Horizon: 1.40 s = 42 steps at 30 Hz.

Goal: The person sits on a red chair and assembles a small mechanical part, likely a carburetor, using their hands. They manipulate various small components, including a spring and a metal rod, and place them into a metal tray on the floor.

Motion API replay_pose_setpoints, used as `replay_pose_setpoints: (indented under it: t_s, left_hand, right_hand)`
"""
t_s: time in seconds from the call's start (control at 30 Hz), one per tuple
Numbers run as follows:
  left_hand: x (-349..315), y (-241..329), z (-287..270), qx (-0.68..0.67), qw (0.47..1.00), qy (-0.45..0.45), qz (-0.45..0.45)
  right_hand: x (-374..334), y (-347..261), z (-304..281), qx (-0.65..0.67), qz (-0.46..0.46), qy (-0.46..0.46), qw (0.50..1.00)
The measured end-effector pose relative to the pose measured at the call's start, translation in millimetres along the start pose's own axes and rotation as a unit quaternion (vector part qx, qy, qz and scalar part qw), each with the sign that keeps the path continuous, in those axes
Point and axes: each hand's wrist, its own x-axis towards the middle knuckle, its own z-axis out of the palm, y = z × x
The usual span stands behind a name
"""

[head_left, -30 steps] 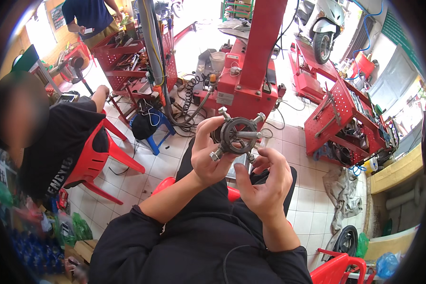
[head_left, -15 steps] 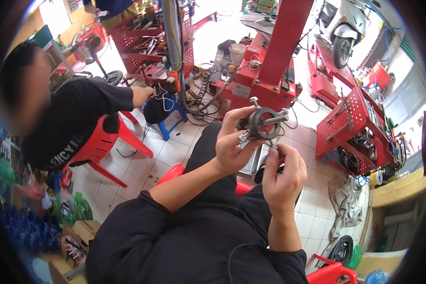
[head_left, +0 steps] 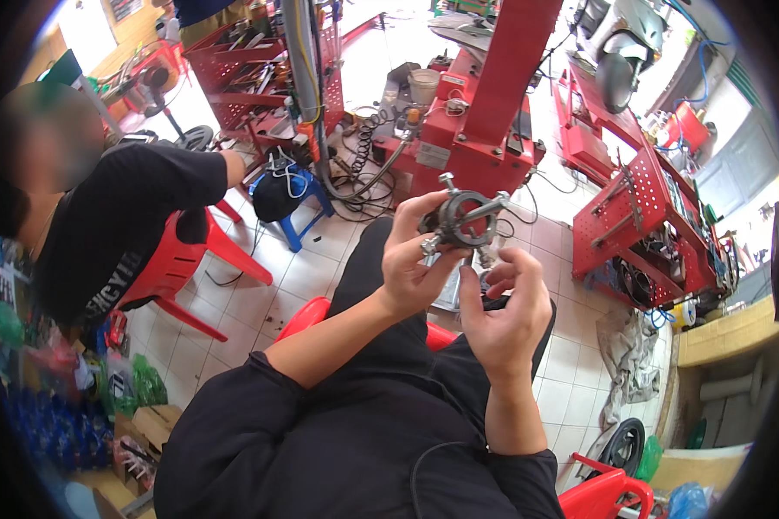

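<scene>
My left hand (head_left: 409,266) grips a dark metal ring-shaped part (head_left: 451,216) by its left side, thumb below and fingers behind. Bolts stick out around the ring, and one bolt with a long shank (head_left: 486,208) crosses its front. Just below and to the right, my right hand (head_left: 512,316) has its thumb and bent fingers apart, with nothing visible between them. The ring's lower edge lies close to those fingertips. Behind both hands, over my lap, a shiny silver thing (head_left: 449,292) is partly hidden.
At the left, a person in black (head_left: 134,203) sits on a red plastic chair (head_left: 177,268). A blue stool (head_left: 307,221) holds a black cap and a white cable. Beyond stand a red lift post (head_left: 515,78), red tool carts (head_left: 627,221) and a scooter (head_left: 627,52).
My right thumb and fingers have spread and come away from the ring's lower bolt. My left hand still holds the ring. The seated person's arm and head have shifted.
</scene>
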Motion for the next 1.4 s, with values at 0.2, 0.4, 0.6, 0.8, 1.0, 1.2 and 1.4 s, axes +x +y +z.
replay_pose_setpoints:
  t_s: [0.2,0.4,0.6,0.8,1.0,1.2,1.4]
  left_hand:
    - [1.1,-3.4,-2.2,0.028,0.997,-0.039,0.056]
    - [2.2,-0.4,-1.1,0.039,0.996,-0.039,0.072]
    - [-0.5,-1.9,-0.2,0.025,0.998,-0.024,0.060]
    - [-0.1,-3.9,-0.3,0.032,0.997,-0.031,0.061]
    - [1.0,-2.8,-0.8,0.048,0.995,-0.038,0.073]
    - [2.0,-5.0,-4.9,0.068,0.988,-0.083,0.115]
    - [3.7,-1.2,1.5,0.072,0.991,-0.049,0.101]
  right_hand:
    - [0.5,9.2,-8.3,-0.036,-0.047,-0.034,0.998]
    - [-2.0,10.2,-5.0,-0.023,-0.035,-0.017,0.999]
    - [-2.2,5.9,-3.3,0.002,-0.006,0.001,1.000]
    - [-1.8,14.7,-4.4,-0.030,-0.044,-0.013,0.999]
    - [-2.9,13.4,-2.6,-0.025,-0.044,-0.015,0.999]
    - [-2.7,10.1,-2.9,-0.011,-0.010,0.001,1.000]
    - [-7.8,23.3,-0.3,-0.032,-0.053,-0.006,0.998]
